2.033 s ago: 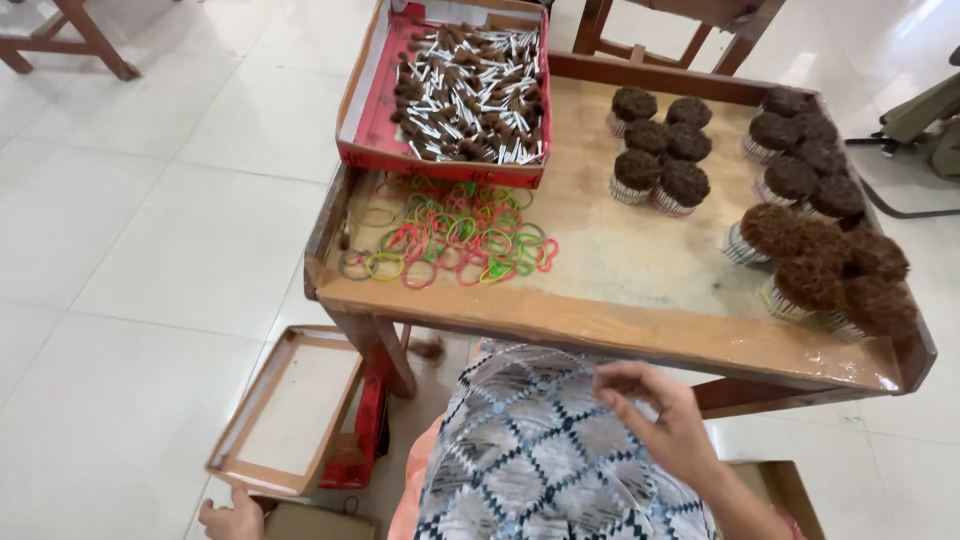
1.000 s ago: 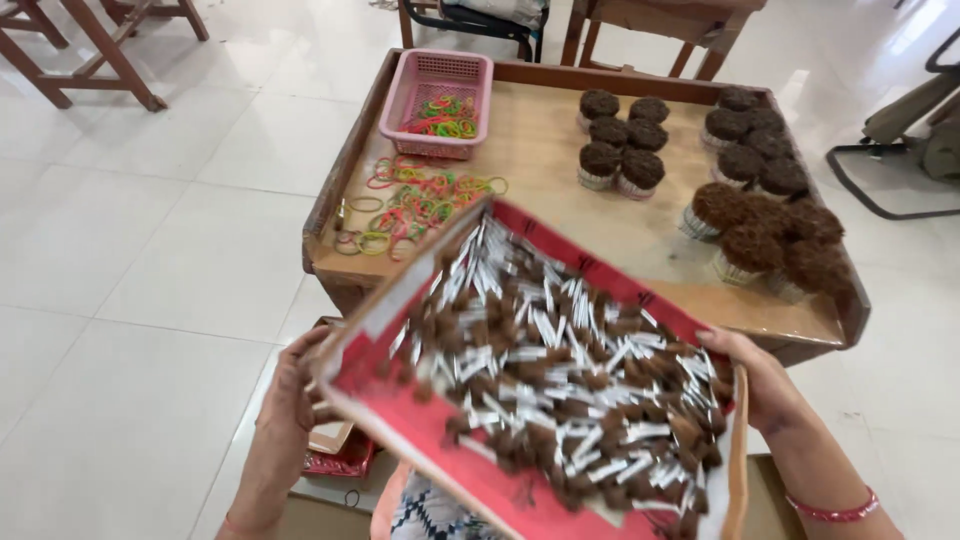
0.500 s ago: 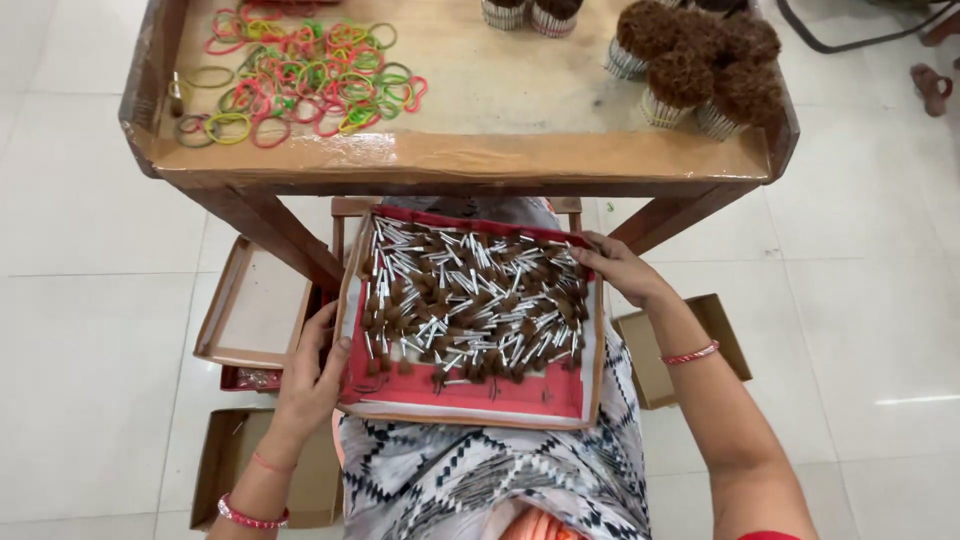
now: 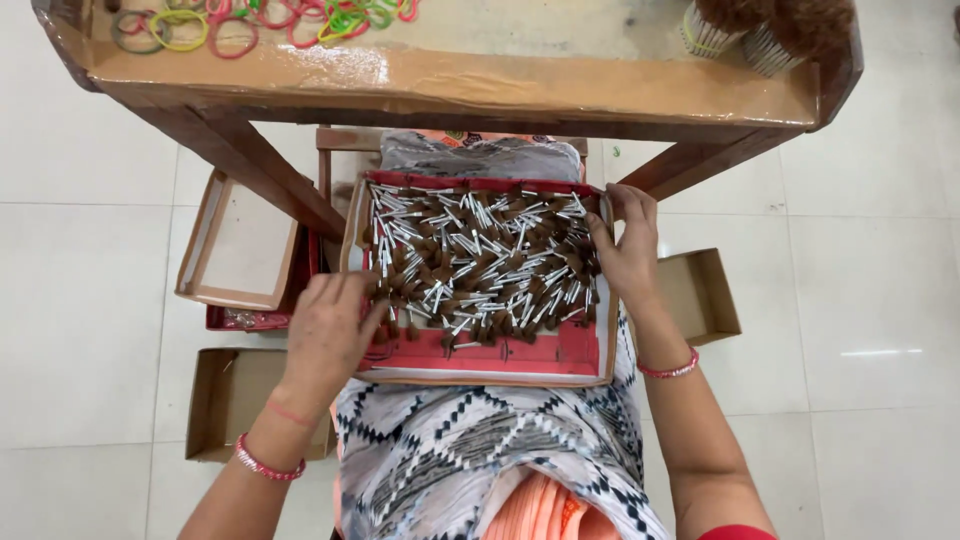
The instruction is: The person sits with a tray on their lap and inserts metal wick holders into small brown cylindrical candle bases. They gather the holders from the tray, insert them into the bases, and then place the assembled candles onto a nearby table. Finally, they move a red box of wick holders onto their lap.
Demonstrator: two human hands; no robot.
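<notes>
left hand (image 4: 328, 325) clamped on left rim, right hand (image 4: 625, 250) on right rim of red tray (image 4: 480, 352) | tray flat on lap, gripped both sides to keep brown white-stemmed pieces (image 4: 480, 262) from sliding | wooden table (image 4: 450, 80) just beyond tray | cardboard boxes (image 4: 240, 240) left of tray

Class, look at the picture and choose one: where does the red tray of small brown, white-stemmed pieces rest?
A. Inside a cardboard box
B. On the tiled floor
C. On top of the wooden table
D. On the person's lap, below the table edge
D: the red tray lies on the patterned lap, under the wooden table, with the left hand and right hand at its sides.
</notes>
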